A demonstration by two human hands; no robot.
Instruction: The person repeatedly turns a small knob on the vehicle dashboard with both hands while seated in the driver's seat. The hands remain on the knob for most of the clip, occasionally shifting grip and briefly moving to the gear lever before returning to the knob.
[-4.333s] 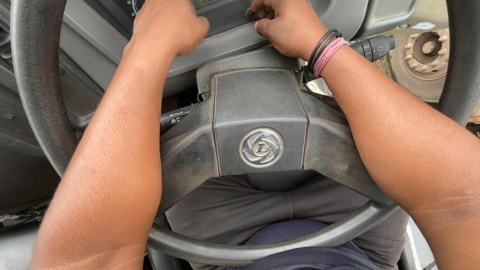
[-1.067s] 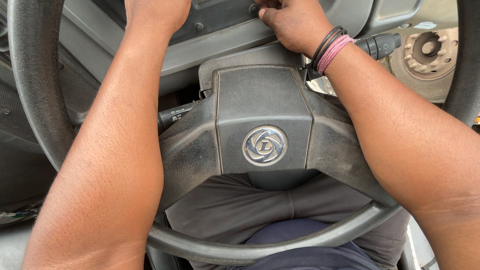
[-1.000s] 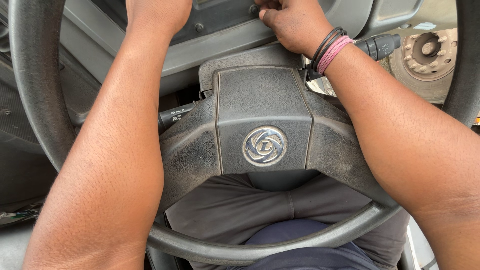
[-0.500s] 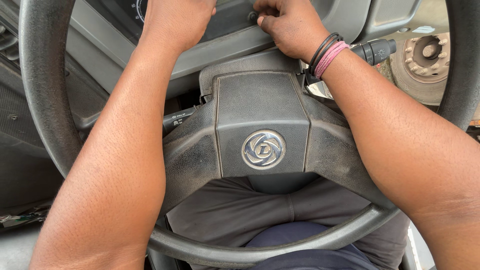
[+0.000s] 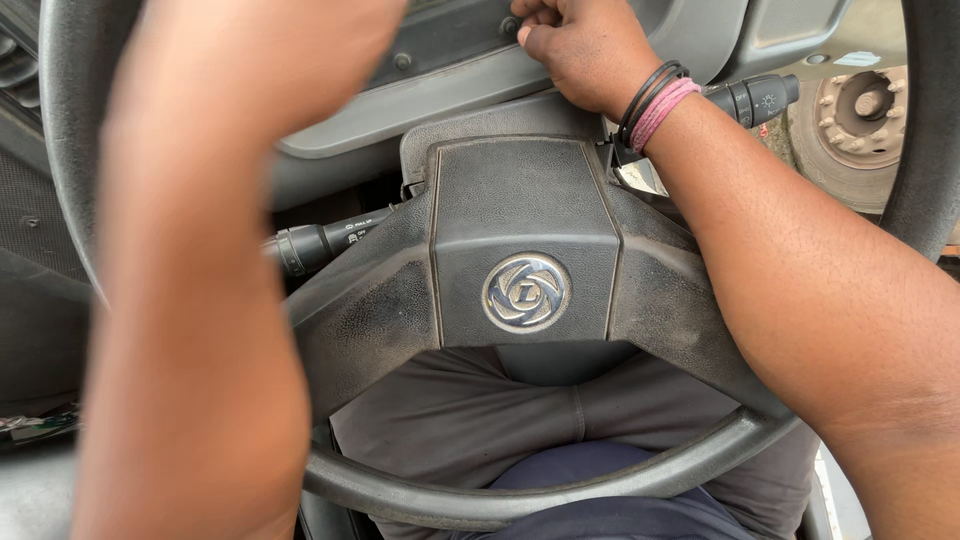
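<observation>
Steering wheel (image 5: 520, 300): large, rigid, dusty grey, arms threaded through it. Instrument panel trim (image 5: 440, 70), above the wheel hub: stiff plastic, probably light, best gripped at its lower edge. Right hand (image 5: 580, 45) pinches closed on a small fastener (image 5: 510, 25) there; left hand out of frame, state untellable.

Left forearm (image 5: 190, 300) now blurred, nearer the camera, left hand out of frame.

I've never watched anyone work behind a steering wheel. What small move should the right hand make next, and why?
Probably a short turn of the fingers: the right hand is pinched on a small fastener at the edge of the grey dash panel, above the steering wheel hub. The left forearm is blurred, its hand out of view.
</observation>
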